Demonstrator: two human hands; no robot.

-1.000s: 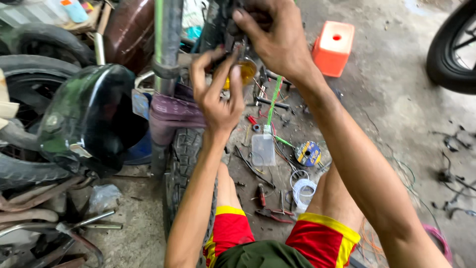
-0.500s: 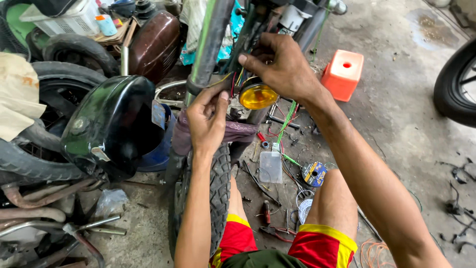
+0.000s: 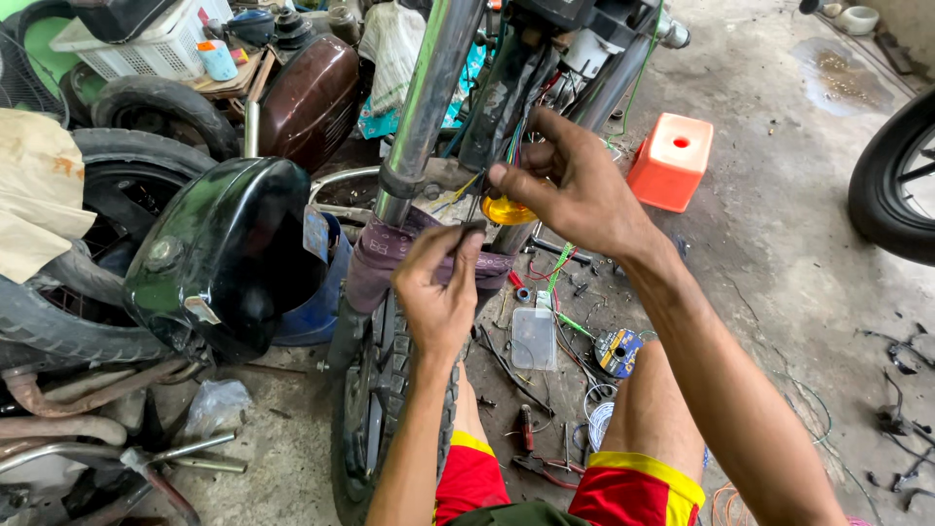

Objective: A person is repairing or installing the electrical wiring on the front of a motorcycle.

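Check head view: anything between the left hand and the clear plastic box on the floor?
Nothing clear: bare floor with thin wires between left hand and clear plastic box, head view.

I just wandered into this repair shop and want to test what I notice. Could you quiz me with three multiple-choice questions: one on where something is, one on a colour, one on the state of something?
1. Where is the orange plastic stool?
A. On the concrete floor, beyond the right hand
B. On top of the black fuel tank
C. In the white basket

2. What colour is the round lens by the right hand?
A. Blue
B. Amber yellow
C. Green

3. What is the left hand doing?
A. Lying flat on the floor
B. Holding a hammer
C. Pinching thin wires at the motorcycle fork with its fingers

Answers: 1 A, the stool stands on bare floor past the bike. 2 B, the lens glows amber under the fingers. 3 C, the fingertips close on wires by the fork.
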